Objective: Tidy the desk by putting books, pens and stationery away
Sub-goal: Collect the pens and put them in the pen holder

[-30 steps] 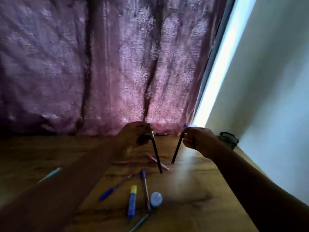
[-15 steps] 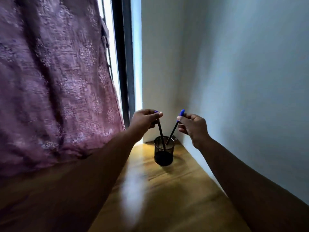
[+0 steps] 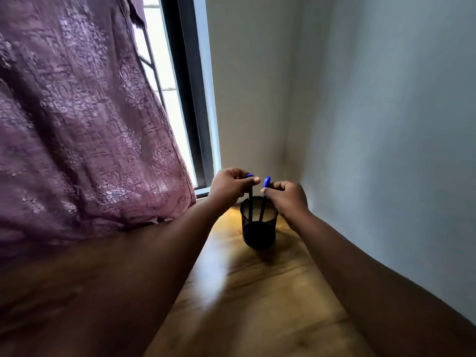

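A black mesh pen cup (image 3: 258,231) stands on the wooden desk (image 3: 257,300) in the far right corner. My left hand (image 3: 229,186) pinches the top of a dark pen with a blue cap (image 3: 250,199); its lower end is inside the cup. My right hand (image 3: 286,198) pinches a second dark pen with a blue cap (image 3: 265,191), and its shaft also reaches down into the cup. Both hands hover just above the cup's rim, close together.
A purple patterned curtain (image 3: 85,124) hangs on the left down to the desk. A dark window frame (image 3: 190,99) stands behind the cup. A pale wall (image 3: 386,124) runs along the desk's right edge.
The view swung right from the scattered pens to the corner cup. Both hands carried their pens over the cup and lowered them; the pens now stand deeper and more upright inside it.
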